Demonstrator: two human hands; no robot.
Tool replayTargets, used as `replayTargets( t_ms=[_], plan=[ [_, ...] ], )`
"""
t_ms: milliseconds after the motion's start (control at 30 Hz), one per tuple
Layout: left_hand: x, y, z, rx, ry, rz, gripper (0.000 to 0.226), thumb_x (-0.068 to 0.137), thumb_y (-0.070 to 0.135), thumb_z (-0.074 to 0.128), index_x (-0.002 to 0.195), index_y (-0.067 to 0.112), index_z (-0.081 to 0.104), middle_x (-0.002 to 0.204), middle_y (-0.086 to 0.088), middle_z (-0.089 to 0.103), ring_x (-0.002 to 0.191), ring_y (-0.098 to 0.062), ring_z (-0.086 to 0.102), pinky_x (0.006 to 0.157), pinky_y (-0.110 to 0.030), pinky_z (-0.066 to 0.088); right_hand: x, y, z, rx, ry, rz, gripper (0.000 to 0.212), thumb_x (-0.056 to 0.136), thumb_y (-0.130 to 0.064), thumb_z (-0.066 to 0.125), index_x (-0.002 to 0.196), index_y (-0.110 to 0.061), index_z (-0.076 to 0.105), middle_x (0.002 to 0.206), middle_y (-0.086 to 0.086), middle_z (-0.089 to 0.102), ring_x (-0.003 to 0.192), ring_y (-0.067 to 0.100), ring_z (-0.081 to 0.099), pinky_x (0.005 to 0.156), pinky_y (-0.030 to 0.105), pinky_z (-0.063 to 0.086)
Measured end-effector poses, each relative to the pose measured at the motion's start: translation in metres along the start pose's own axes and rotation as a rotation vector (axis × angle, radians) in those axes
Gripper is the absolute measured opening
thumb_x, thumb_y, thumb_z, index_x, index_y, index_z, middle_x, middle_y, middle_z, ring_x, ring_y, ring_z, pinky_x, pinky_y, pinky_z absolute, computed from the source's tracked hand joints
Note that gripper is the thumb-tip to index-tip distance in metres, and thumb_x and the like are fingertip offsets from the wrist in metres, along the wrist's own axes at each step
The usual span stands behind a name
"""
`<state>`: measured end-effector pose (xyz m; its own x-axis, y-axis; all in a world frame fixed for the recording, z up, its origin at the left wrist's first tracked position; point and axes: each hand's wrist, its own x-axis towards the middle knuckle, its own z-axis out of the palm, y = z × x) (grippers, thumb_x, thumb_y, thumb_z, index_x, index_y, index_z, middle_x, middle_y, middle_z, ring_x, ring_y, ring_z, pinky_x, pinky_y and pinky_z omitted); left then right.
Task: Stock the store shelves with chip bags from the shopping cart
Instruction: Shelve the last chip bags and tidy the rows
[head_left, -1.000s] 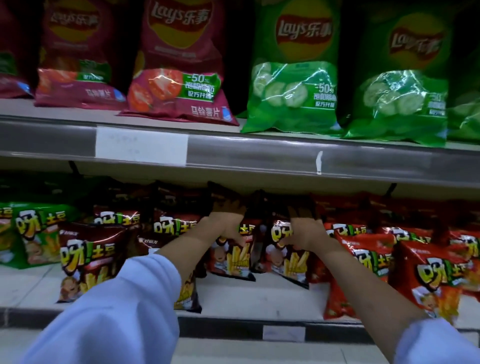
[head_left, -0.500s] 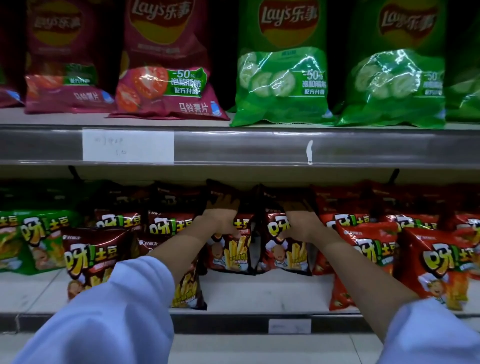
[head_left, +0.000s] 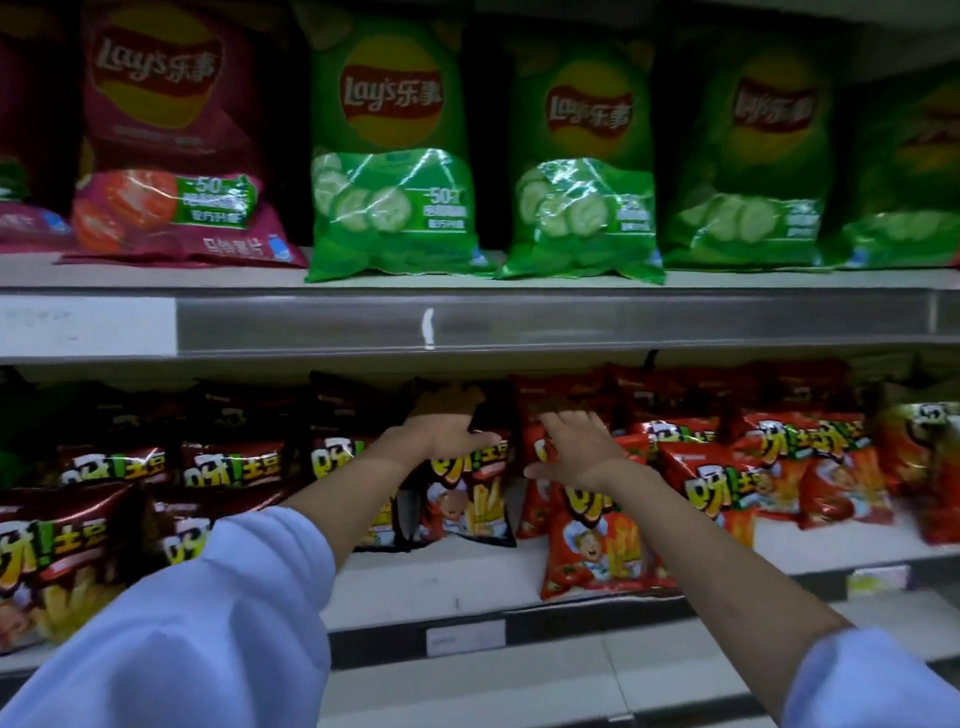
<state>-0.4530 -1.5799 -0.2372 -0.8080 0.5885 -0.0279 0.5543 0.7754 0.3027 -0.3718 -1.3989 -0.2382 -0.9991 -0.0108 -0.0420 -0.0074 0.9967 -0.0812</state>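
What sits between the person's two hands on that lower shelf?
In the head view, a dark fries-picture chip bag stands between the left hand and right hand.

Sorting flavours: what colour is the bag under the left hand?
Dark brown-black bag, under the left hand; the head view shows it.
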Motion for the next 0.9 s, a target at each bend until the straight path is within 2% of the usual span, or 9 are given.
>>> replayTargets(
  t_ms=[100, 300, 400, 533, 600, 633, 700, 833, 900],
  plan=[
    [0.007, 0.034, 0.012, -0.026, 0.040, -0.017, 0.056, 0.095, 0.044, 0.051, 0.139, 0.011, 0.039, 0.136, -0.012, 0.045, 0.124, -0.030, 0.046, 0.098, -0.036, 0.042, -0.007, 0.028, -0.004, 0.009, -0.034, -0.050, 0.084, 0.089, -0.053, 0.058, 0.152, -0.017, 0.017, 0.152, 0.008, 0.030, 0.142, 0.026, 0.021, 0.118, 0.038, 0.012],
    [0.029, 0.085, 0.042, -0.054, 0.082, -0.122, 0.050, 0.093, 0.046, 0.053, 0.123, 0.007, 0.055, 0.123, -0.016, 0.060, 0.113, -0.032, 0.056, 0.090, -0.039, 0.047, -0.022, 0.080, -0.004, -0.045, -0.062, -0.197, 0.093, 0.083, -0.051, 0.067, 0.153, -0.017, 0.017, 0.156, 0.005, 0.020, 0.146, 0.021, 0.012, 0.119, 0.037, 0.001],
    [0.039, 0.101, 0.044, -0.013, 0.074, -0.149, 0.052, 0.094, 0.044, 0.053, 0.134, 0.009, 0.049, 0.134, -0.014, 0.054, 0.121, -0.030, 0.052, 0.095, -0.034, 0.043, -0.022, 0.100, -0.003, -0.127, -0.099, -0.246, 0.100, 0.079, -0.052, 0.070, 0.154, -0.018, 0.014, 0.159, 0.004, 0.015, 0.148, 0.020, 0.006, 0.119, 0.040, -0.005],
    [0.053, 0.112, 0.035, -0.014, -0.051, -0.278, 0.050, 0.098, 0.041, 0.048, 0.138, 0.011, 0.045, 0.141, -0.010, 0.048, 0.128, -0.027, 0.045, 0.097, -0.027, 0.035, -0.018, 0.105, 0.003, -0.148, -0.134, -0.289, 0.112, 0.075, -0.058, 0.071, 0.155, -0.015, 0.005, 0.162, 0.005, 0.004, 0.149, 0.019, -0.002, 0.119, 0.042, -0.010],
    [0.066, 0.108, 0.032, -0.112, -0.149, -0.357, 0.064, 0.089, 0.059, 0.051, 0.137, 0.017, 0.047, 0.140, -0.004, 0.049, 0.126, -0.025, 0.047, 0.102, -0.029, 0.038, -0.015, 0.102, 0.007, -0.154, -0.145, -0.292, 0.119, 0.071, -0.060, 0.073, 0.154, -0.015, 0.000, 0.162, 0.006, 0.001, 0.149, 0.020, -0.005, 0.120, 0.044, -0.011],
    [0.070, 0.108, 0.029, -0.121, -0.187, -0.396, 0.074, 0.081, 0.067, 0.053, 0.138, 0.021, 0.046, 0.141, -0.003, 0.048, 0.125, -0.025, 0.048, 0.104, -0.034, 0.039, -0.013, 0.100, 0.010, -0.154, -0.147, -0.294, 0.121, 0.070, -0.060, 0.074, 0.154, -0.014, -0.001, 0.162, 0.007, 0.002, 0.149, 0.021, -0.004, 0.119, 0.045, -0.010],
    [0.083, 0.099, 0.036, -0.150, -0.293, -0.460, 0.077, 0.080, 0.065, 0.058, 0.140, 0.020, 0.043, 0.141, -0.003, 0.048, 0.126, -0.027, 0.048, 0.105, -0.041, 0.041, -0.010, 0.096, 0.017, -0.155, -0.135, -0.305, 0.118, 0.070, -0.056, 0.076, 0.153, -0.012, 0.005, 0.160, 0.009, 0.010, 0.149, 0.023, 0.003, 0.120, 0.048, -0.009],
    [0.084, 0.098, 0.039, -0.122, -0.292, -0.494, 0.056, 0.090, 0.050, 0.056, 0.133, 0.015, 0.051, 0.131, -0.006, 0.056, 0.118, -0.026, 0.054, 0.101, -0.036, 0.044, -0.005, 0.090, 0.026, -0.060, -0.070, -0.328, 0.109, 0.068, -0.046, 0.082, 0.148, -0.012, 0.017, 0.149, 0.008, 0.025, 0.144, 0.026, 0.015, 0.121, 0.046, 0.000],
    [0.095, 0.088, 0.047, -0.214, -0.361, -0.509, 0.058, 0.087, 0.056, 0.053, 0.125, 0.012, 0.057, 0.121, -0.008, 0.062, 0.112, -0.026, 0.059, 0.097, -0.034, 0.046, -0.004, 0.088, 0.027, -0.018, -0.031, -0.341, 0.106, 0.068, -0.045, 0.082, 0.146, -0.012, 0.019, 0.145, 0.007, 0.027, 0.141, 0.026, 0.019, 0.121, 0.044, 0.007]
  ],
)
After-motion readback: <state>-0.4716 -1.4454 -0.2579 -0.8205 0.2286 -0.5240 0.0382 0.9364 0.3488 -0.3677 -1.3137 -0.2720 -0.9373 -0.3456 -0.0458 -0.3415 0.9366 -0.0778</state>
